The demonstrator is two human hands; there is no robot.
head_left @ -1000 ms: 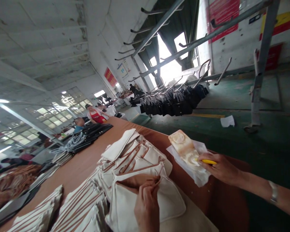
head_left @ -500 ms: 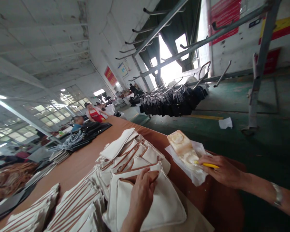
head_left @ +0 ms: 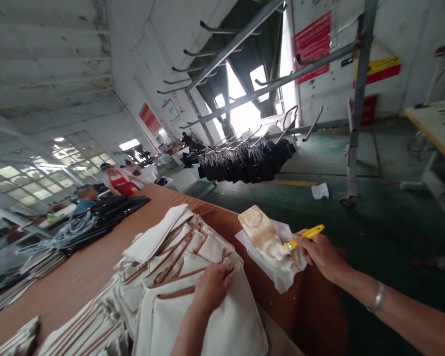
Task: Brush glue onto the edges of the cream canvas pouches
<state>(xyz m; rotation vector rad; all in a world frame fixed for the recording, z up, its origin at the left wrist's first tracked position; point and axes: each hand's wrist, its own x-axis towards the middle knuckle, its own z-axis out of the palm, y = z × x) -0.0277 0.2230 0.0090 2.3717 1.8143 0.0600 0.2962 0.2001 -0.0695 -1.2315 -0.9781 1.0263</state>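
Observation:
My left hand (head_left: 212, 287) is closed at the brown-trimmed top edge of a white bag piece (head_left: 237, 316), its fingertips partly hidden. This piece lies on top of overlapping white bag pieces (head_left: 155, 237) with brown edging. My right hand (head_left: 322, 254) is closed around the yellow handle of a brush (head_left: 307, 232). The brush's head rests in pale, thick paste in a cut-open plastic container (head_left: 261, 227). Beneath the container is a crumpled white sheet (head_left: 278, 282) at the table's right edge.
The brown-covered table (head_left: 77, 257) runs away to the far left. Black pieces and a bundle of pale cords (head_left: 66, 235) lie on its left side. A metal rack (head_left: 352, 128) with dark hanging pieces (head_left: 248, 163) stands beyond. Two people work at the far left.
The view has swung right, so everything sits further left. My left hand has shifted from the brown-edged opening to the piece's upper edge. The brush handle now tilts upward in my right hand.

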